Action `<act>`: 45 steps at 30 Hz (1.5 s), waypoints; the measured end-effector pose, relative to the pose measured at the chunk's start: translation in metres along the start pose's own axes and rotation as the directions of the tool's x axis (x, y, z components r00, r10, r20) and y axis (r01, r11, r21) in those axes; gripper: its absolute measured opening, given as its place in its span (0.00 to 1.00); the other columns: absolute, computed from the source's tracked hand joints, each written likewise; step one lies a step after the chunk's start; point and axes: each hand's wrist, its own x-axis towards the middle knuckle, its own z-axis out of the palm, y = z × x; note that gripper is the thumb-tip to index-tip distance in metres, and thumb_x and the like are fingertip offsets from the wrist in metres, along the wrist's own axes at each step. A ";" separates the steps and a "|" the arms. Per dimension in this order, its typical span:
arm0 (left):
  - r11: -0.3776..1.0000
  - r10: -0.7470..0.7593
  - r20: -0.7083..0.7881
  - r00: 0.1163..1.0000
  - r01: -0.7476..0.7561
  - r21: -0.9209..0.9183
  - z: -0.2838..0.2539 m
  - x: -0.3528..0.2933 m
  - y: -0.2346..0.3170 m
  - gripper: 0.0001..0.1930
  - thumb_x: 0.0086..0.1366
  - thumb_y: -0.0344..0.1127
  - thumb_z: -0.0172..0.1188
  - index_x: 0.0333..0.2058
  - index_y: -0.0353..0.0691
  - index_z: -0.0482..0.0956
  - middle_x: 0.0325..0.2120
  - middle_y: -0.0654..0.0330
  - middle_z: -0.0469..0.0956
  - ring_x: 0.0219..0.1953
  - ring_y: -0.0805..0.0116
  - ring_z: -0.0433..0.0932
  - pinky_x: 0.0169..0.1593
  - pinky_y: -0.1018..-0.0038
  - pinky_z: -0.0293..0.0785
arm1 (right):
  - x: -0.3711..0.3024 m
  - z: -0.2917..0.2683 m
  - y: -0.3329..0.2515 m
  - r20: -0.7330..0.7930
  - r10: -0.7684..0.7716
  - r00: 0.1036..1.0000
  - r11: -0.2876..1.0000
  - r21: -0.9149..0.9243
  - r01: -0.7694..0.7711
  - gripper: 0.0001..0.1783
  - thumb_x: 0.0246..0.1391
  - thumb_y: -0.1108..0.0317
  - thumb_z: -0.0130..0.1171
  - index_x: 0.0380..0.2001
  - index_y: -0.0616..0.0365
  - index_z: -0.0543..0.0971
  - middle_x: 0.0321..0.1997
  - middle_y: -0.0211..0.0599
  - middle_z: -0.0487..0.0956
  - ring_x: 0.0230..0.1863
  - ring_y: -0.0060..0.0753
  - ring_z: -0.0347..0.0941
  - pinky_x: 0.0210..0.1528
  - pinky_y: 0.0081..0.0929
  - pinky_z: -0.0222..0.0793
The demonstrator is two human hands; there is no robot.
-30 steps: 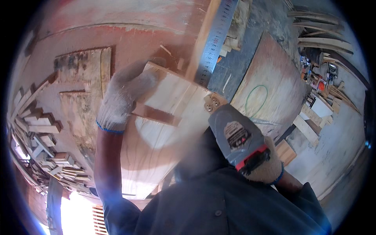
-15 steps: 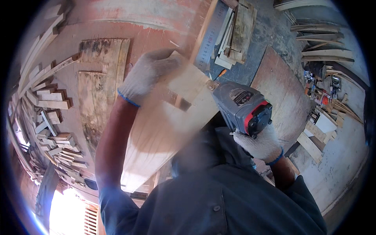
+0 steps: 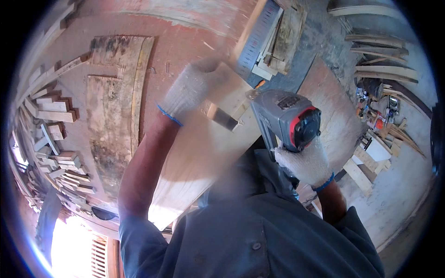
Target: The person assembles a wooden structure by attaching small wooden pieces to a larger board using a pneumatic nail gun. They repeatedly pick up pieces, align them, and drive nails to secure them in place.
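My right hand (image 3: 308,160), in a white knit glove, grips a grey and red nail gun (image 3: 283,113) by its handle. The gun's nose rests at or just above the right edge of a pale wooden workpiece (image 3: 185,160); I cannot tell whether they touch. Between my hands a dark rectangular opening shows in the wood. My gloved left hand (image 3: 185,90) is closed over the workpiece's far left corner, its fingertips smeared by motion. The workpiece slants from there down to my lap.
A long metal ruler (image 3: 258,41) and an orange-handled screwdriver (image 3: 260,84) lie beyond the workpiece. Stained boards (image 3: 109,116) lie at left, near several stacked wood offcuts (image 3: 55,111). A thin panel (image 3: 331,102) and a clutter of tools (image 3: 382,111) are at right.
My left hand and the workpiece's far end have shifted slightly right, and the opening shows more fully. The nail gun stays by the right edge, in my right hand.
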 end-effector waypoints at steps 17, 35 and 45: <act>0.981 0.193 -0.079 0.978 -0.193 0.014 -0.003 -0.016 -0.009 0.22 0.75 0.46 0.58 0.55 0.34 0.82 0.40 0.59 0.85 0.45 0.70 0.81 0.53 0.68 0.76 | -0.003 0.022 -0.002 -0.158 -0.197 0.968 0.978 -0.095 0.183 0.11 0.52 0.70 0.69 0.39 0.57 0.81 0.34 0.35 0.83 0.34 0.31 0.81 0.38 0.34 0.76; 0.893 0.038 -0.237 0.971 0.073 0.444 0.033 -0.025 -0.014 0.24 0.69 0.48 0.59 0.58 0.42 0.81 0.48 0.47 0.83 0.51 0.47 0.83 0.55 0.57 0.78 | -0.001 0.001 -0.029 -0.113 -0.083 0.990 0.993 0.069 0.091 0.10 0.53 0.69 0.67 0.37 0.61 0.83 0.27 0.31 0.83 0.30 0.20 0.79 0.34 0.27 0.72; 0.945 0.219 -0.499 0.838 -0.055 0.324 0.039 -0.015 -0.036 0.23 0.74 0.49 0.54 0.57 0.39 0.80 0.48 0.43 0.83 0.51 0.44 0.82 0.56 0.56 0.76 | 0.005 0.007 -0.038 -0.114 -0.015 0.993 0.990 0.135 0.030 0.17 0.55 0.70 0.67 0.48 0.60 0.80 0.33 0.28 0.82 0.31 0.20 0.79 0.33 0.26 0.72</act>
